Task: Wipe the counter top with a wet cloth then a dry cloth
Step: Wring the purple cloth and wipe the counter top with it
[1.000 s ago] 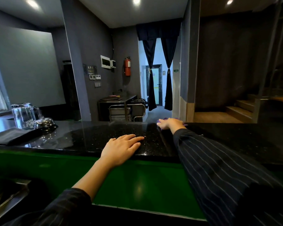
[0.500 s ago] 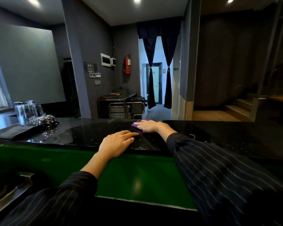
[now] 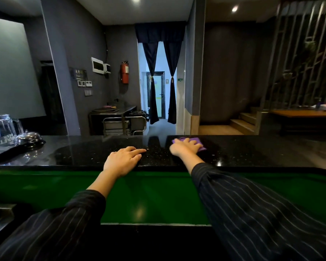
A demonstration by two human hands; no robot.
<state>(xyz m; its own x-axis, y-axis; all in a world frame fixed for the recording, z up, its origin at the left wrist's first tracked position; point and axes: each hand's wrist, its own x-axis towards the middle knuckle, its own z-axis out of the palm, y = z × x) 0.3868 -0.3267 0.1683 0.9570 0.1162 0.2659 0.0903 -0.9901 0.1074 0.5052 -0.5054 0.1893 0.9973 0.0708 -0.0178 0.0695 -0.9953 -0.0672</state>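
A black speckled counter top (image 3: 243, 153) runs across the view above a green front panel. My right hand (image 3: 185, 147) lies flat on a purple cloth (image 3: 200, 143) near the counter's far edge, pressing it down with straight fingers. Parts of the cloth stick out beyond the fingers and at the left of the hand. My left hand (image 3: 123, 160) rests flat on the counter's near edge, fingers straight, holding nothing.
At the counter's left end stand upturned glass mugs (image 3: 2, 129) and a metal bell (image 3: 29, 137) on a dark mat. A steel sink edge (image 3: 0, 213) shows at lower left. Beyond the counter are a metal trolley (image 3: 120, 123) and wooden steps (image 3: 241, 121).
My right hand slid the purple cloth left toward my left hand, then back right along the counter's far edge. My left hand stayed on the near edge.
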